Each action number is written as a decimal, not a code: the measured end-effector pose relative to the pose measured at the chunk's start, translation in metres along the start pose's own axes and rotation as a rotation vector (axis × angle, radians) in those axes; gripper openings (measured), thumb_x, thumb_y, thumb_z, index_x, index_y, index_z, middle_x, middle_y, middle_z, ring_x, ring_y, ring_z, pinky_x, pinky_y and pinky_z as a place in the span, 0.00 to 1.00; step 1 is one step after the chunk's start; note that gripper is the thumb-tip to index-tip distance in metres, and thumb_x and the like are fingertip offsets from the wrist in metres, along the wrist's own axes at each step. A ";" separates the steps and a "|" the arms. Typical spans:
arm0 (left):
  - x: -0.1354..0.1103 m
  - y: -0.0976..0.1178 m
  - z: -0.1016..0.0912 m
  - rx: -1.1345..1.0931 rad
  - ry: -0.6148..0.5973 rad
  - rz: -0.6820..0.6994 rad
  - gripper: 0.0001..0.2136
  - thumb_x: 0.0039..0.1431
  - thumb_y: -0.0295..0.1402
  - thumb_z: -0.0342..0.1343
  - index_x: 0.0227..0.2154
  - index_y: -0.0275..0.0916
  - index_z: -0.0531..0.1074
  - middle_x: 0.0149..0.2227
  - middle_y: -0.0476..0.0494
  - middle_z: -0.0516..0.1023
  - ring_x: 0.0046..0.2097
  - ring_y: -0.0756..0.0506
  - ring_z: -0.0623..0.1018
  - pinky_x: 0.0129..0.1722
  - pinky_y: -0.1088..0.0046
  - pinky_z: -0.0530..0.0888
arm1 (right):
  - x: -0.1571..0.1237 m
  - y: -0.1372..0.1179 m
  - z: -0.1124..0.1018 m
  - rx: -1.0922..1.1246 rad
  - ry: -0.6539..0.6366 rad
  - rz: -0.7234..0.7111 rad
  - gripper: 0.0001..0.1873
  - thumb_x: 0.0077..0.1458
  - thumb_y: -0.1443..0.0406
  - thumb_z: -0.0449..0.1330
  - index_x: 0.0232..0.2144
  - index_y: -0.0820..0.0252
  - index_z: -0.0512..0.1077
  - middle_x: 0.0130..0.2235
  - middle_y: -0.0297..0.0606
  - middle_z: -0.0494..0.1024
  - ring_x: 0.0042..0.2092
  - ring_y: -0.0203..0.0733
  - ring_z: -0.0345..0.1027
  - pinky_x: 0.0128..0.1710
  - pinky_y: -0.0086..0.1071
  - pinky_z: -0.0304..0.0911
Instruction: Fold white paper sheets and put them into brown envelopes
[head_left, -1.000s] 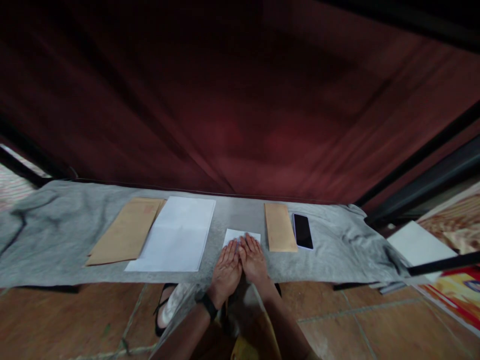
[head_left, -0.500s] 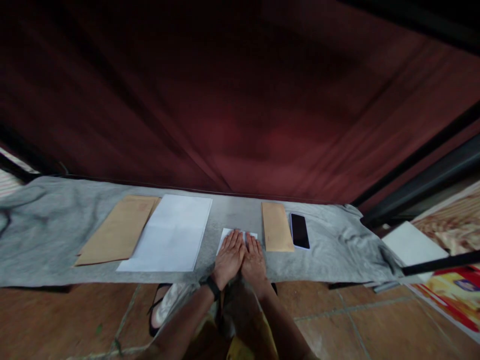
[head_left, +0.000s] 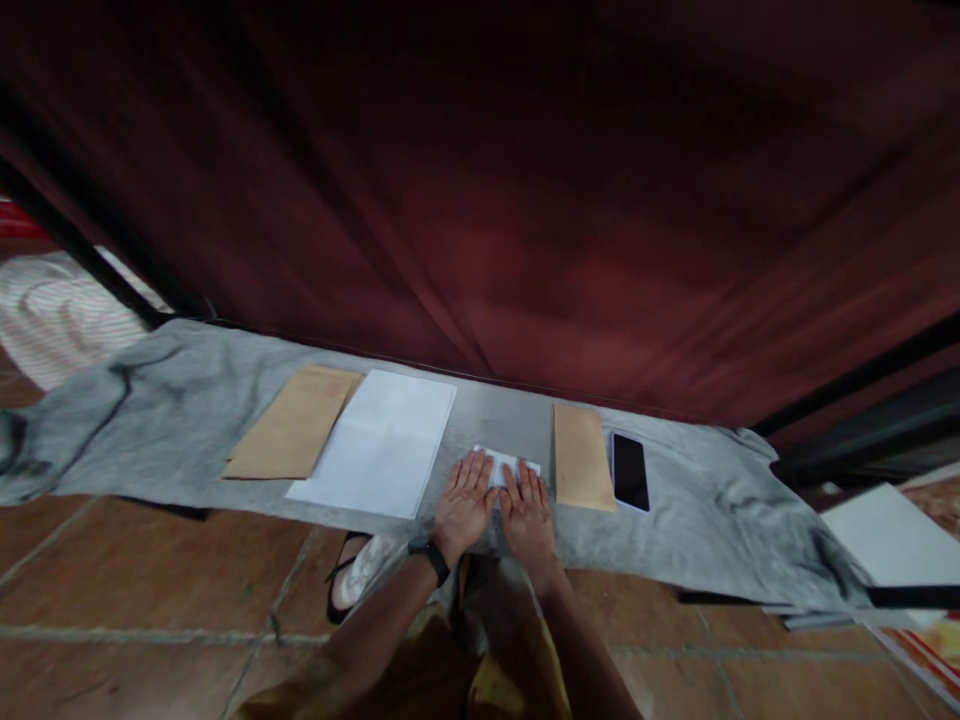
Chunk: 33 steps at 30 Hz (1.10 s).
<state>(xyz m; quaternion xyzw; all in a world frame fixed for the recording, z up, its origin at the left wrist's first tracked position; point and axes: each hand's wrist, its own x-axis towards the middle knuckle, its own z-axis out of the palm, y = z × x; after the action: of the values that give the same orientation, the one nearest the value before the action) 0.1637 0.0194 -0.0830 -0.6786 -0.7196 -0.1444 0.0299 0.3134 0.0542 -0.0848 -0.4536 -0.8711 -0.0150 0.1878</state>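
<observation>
the person's left hand (head_left: pixel 460 508) lay palm down on a small white paper (head_left: pixel 506 468), its fingers stretched out straight and gripping nothing. the right hand (head_left: pixel 528 517) lay flat just beside it, its fingers also extended, slightly spread and holding nothing. the thumbs came close together; whether they touched could not be told. the paper rested on a grey cloth (head_left: pixel 697 510), near its front edge, mostly covered by the hands, with its far part showing beyond and between them. a dark wristband (head_left: pixel 430 560) circled the left wrist.

to the left of the hands lay large white sheets (head_left: pixel 379 440), and beyond those, brown envelopes (head_left: pixel 289 428), slightly fanned at one edge. to the right lay a single brown envelope (head_left: pixel 583 458), with a phone (head_left: pixel 630 471) just beside it, screen up and dark. behind the cloth hung a dark red curtain (head_left: pixel 525 250).
</observation>
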 end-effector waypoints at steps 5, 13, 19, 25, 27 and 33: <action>0.003 0.007 -0.004 0.021 -0.081 -0.038 0.26 0.69 0.36 0.42 0.68 0.35 0.58 0.72 0.38 0.56 0.72 0.38 0.54 0.69 0.48 0.56 | -0.003 -0.003 0.005 -0.043 0.053 0.009 0.25 0.71 0.64 0.46 0.67 0.61 0.62 0.70 0.52 0.59 0.70 0.53 0.50 0.66 0.53 0.52; 0.005 0.013 -0.004 0.026 -0.101 -0.060 0.27 0.69 0.34 0.40 0.68 0.31 0.57 0.72 0.35 0.55 0.73 0.36 0.51 0.70 0.45 0.51 | -0.026 -0.001 0.007 -0.031 0.092 0.068 0.27 0.71 0.64 0.43 0.68 0.69 0.58 0.68 0.58 0.60 0.70 0.55 0.52 0.65 0.54 0.54; 0.008 0.017 -0.002 0.058 -0.117 -0.063 0.28 0.68 0.35 0.41 0.69 0.32 0.55 0.72 0.34 0.52 0.73 0.35 0.50 0.71 0.44 0.47 | -0.050 0.006 0.001 -0.031 0.095 0.110 0.30 0.72 0.59 0.42 0.69 0.72 0.55 0.67 0.58 0.63 0.69 0.55 0.54 0.65 0.50 0.56; 0.011 0.019 0.005 0.076 -0.115 -0.045 0.28 0.69 0.36 0.39 0.70 0.35 0.54 0.72 0.35 0.55 0.74 0.36 0.49 0.71 0.41 0.44 | -0.048 0.007 -0.007 0.020 0.100 0.124 0.29 0.72 0.59 0.41 0.67 0.71 0.59 0.68 0.57 0.61 0.70 0.54 0.52 0.65 0.51 0.55; 0.012 0.019 0.007 0.081 -0.115 -0.042 0.28 0.69 0.36 0.39 0.70 0.35 0.55 0.71 0.36 0.57 0.74 0.36 0.50 0.71 0.42 0.44 | -0.036 0.004 -0.010 0.066 0.073 0.081 0.29 0.72 0.60 0.40 0.67 0.70 0.59 0.69 0.54 0.60 0.70 0.50 0.51 0.66 0.50 0.55; 0.014 0.019 0.010 0.039 -0.134 -0.017 0.29 0.66 0.33 0.42 0.68 0.31 0.57 0.70 0.34 0.59 0.74 0.36 0.49 0.72 0.44 0.43 | 0.001 -0.004 -0.003 0.089 0.016 0.017 0.26 0.71 0.63 0.42 0.65 0.67 0.64 0.67 0.52 0.64 0.69 0.49 0.54 0.66 0.51 0.52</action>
<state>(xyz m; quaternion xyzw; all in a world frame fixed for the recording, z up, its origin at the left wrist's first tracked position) 0.1831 0.0360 -0.0860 -0.6798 -0.7285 -0.0848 -0.0066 0.3105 0.0524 -0.0811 -0.4521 -0.8655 0.0220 0.2148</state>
